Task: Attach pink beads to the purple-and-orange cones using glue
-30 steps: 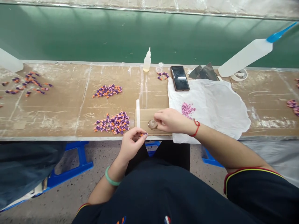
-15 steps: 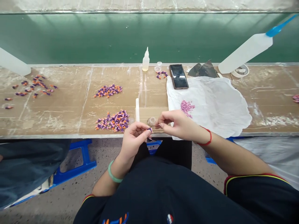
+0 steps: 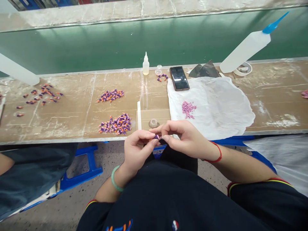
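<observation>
Purple bead (image 3: 157, 137), perhaps, between both hands (image 3: 137, 149) (image 3: 185, 138)

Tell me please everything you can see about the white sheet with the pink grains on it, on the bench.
The crumpled white sheet, thin paper or cloth (I cannot tell which), lies flat on the brown bench top and has a wavy, irregular edge. A small heap of pink granules sits on its left part. A black smartphone lies at its top edge, and the person's right hand is at its lower edge.

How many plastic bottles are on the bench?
3: a small dropper bottle at back centre, a large blue-nozzled bottle at right, another large bottle cut off at left. Others may be hidden.
</observation>
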The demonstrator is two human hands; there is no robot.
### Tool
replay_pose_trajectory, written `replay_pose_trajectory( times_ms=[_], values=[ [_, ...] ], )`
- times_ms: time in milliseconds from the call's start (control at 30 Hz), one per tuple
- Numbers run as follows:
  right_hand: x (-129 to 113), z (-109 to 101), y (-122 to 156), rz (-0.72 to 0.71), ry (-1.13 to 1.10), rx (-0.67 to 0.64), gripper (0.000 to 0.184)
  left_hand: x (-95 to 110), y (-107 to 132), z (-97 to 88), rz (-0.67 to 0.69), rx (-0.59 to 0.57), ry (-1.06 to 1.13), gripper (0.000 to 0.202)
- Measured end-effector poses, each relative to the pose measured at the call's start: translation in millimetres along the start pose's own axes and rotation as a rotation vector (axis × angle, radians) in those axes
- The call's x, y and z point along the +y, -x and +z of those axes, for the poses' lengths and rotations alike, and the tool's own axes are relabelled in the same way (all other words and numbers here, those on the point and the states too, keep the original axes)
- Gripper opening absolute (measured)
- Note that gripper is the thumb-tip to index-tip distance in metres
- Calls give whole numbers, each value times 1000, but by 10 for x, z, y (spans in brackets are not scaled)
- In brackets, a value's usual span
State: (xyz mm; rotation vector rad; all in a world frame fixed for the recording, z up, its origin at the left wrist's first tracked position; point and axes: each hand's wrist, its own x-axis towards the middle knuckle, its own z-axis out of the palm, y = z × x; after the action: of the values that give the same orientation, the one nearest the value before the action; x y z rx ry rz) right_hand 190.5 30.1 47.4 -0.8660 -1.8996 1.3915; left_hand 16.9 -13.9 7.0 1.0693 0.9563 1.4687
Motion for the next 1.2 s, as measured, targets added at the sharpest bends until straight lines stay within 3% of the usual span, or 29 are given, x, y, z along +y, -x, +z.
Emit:
replay_pose_trajectory(
  times_ms=[233,333,500,700,900,1200],
  values=[
    [-30,-16,59,29,-95,13,16,36,59,-9,114,-60,-181,7],
    [-17,-17,69,89,-175,13,16,50,65,-2,73,-61,-169,6],
    [-15,-13,80,123,-220,41,18,70,56,35,-38,-16,-118,28],
    [-7,19,78,61,-145,28,14,42,19,49,-227,1,62,30],
    [14,38,64,37,-103,44,15,50,-20,47,-330,5,208,33],
    [-44,34,52,46,-88,31,17,49,14,40,-283,-19,208,23]
  ],
)
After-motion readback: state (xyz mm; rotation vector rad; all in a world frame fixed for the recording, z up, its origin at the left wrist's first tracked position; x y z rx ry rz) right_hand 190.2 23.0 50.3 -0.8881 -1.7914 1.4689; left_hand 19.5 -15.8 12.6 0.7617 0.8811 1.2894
